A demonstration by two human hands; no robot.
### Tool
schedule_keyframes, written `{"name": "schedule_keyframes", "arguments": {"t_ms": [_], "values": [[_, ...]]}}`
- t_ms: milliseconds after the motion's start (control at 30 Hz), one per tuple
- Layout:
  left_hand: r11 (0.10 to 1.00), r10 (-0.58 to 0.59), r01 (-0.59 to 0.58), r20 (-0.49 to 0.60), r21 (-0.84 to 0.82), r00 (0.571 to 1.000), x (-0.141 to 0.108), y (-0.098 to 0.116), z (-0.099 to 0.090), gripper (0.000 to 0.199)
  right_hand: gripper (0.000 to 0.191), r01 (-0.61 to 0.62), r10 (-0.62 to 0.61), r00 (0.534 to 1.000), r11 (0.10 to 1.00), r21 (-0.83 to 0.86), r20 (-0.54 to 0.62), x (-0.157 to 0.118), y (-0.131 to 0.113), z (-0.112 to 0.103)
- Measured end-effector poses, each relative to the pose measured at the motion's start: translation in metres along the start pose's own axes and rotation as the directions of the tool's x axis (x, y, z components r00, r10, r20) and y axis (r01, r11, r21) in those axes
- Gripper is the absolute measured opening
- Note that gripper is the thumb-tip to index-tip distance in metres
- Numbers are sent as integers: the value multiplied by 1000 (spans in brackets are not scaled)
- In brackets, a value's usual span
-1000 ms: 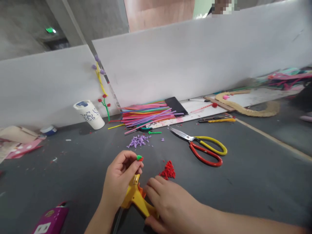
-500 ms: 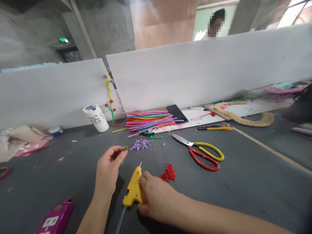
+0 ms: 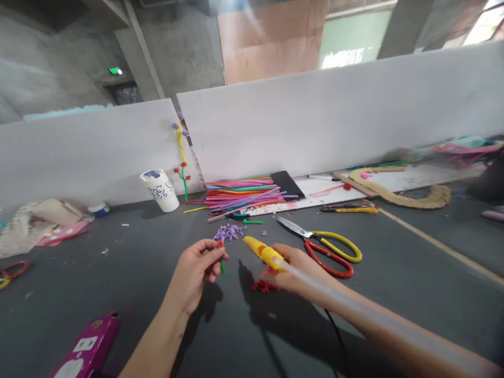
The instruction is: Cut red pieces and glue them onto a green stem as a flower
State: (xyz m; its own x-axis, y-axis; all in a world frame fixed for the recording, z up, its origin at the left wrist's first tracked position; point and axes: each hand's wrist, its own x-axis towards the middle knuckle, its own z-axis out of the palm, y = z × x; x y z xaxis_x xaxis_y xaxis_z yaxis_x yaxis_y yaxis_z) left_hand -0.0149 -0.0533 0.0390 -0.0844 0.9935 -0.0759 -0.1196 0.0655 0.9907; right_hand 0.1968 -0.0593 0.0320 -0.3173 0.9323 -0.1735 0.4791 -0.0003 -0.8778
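Observation:
Between the thumb and fingers of my left hand (image 3: 200, 270) is a short green pipe cleaner stem (image 3: 222, 266) with a small red tip (image 3: 220, 244). My right hand (image 3: 297, 268) grips a yellow glue gun (image 3: 263, 252), raised off the table, its front pointing toward the left hand. A clear glue stick (image 3: 307, 277) sticks out of its back. Partly hidden under the right hand lies a pile of red snippets (image 3: 264, 286). Purple snippets (image 3: 227, 232) lie just beyond the left hand, near a short green piece (image 3: 253, 221).
Large scissors (image 3: 315, 241) lie right of my hands. Behind are a pipe cleaner bundle (image 3: 248, 194), a dark phone-like slab (image 3: 287, 185) and a white cup (image 3: 160, 191) beside a pipe cleaner flower stem (image 3: 184, 181). A purple power strip (image 3: 88, 344) sits front left. White boards (image 3: 315, 115) border the table.
My right hand has picked the glue gun up off the table and turned it toward my left hand. The left hand has shifted right with the stem. The person behind the board is out of view.

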Motion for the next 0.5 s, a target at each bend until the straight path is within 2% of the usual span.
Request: {"name": "schedule_keyframes", "arguments": {"t_ms": [100,267,333,433,500], "values": [[999,-36,35,26,41,999,-7,-8,10,18,21,-10,4,998,994,109,56,-6,5,-11],[993,-40,42,-20,110,999,-14,-17,13,18,25,-86,24,984,930,357,175,-18,16,-14],[991,-33,37,-37,125,999,-16,-20,13,17,30,-100,33,986,902,420,163,-21,18,-14],[989,-31,37,-47,144,998,-17,-23,12,15,36,-55,20,996,898,436,86,-26,18,-14],[986,-8,15,-44,167,999,-18,-24,11,13,35,-45,4,995,907,418,98,-31,18,-13]]}}
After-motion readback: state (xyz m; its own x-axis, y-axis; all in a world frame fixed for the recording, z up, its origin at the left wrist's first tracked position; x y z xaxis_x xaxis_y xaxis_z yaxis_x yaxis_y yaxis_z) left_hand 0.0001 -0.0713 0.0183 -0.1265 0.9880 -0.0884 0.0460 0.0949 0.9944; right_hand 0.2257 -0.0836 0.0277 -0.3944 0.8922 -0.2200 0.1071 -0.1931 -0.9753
